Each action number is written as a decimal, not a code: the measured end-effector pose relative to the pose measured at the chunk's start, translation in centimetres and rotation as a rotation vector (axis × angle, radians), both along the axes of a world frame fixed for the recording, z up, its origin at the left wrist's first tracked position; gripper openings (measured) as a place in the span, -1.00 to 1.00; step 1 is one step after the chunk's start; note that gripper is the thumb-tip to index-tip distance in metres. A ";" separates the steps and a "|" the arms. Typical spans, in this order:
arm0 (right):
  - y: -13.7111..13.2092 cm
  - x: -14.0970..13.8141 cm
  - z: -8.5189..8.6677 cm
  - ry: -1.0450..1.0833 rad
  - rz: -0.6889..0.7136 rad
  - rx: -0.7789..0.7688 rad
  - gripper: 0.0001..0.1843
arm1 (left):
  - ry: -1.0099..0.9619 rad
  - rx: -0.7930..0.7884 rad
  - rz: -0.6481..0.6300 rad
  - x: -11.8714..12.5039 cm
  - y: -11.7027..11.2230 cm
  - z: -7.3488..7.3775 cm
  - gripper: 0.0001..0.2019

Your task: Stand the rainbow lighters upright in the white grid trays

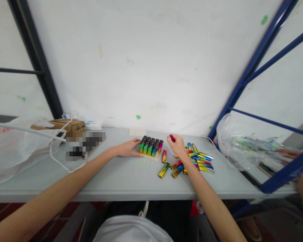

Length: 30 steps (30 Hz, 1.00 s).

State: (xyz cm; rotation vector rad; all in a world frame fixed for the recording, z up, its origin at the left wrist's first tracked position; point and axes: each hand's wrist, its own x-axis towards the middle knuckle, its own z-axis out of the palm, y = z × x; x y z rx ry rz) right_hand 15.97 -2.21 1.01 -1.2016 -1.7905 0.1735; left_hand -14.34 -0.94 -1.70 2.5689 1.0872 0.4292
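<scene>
Right of mid-frame, a magenta lighter (172,138) pokes from the thumb side of the right grip (176,146) pinching it, while the left grip (128,148) sits spread beside the upright lighters (149,148).

The right hand (176,144) hides most of a glossy magenta piece (172,138); pixelation masks a flat dark object (91,144); the left edge crops a translucent white plastic bag (17,159); another person's hand (289,153) is blurred.
</scene>
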 end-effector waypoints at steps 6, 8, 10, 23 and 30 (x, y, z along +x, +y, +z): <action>-0.5 0.0 0.3 -0.092 0.079 -0.009 -0.59 | -0.006 0.011 -0.008 -0.1 0.1 -0.1 -0.15; -0.7 0.1 0.4 -0.116 0.154 -0.029 -0.62 | -0.008 0.017 -0.012 -0.1 0.2 -0.2 -0.15; -0.8 0.2 0.5 -0.119 0.242 -0.047 -0.63 | -0.015 0.020 -0.016 -0.1 0.2 -0.2 -0.15; -1.0 -0.2 0.3 -0.190 0.350 -0.039 -0.66 | 0.006 0.001 -0.005 -0.1 0.3 -0.4 -0.14; -0.7 0.1 0.1 -0.149 0.391 -0.062 -0.72 | -0.007 0.007 -0.012 -0.1 0.2 -0.3 -0.14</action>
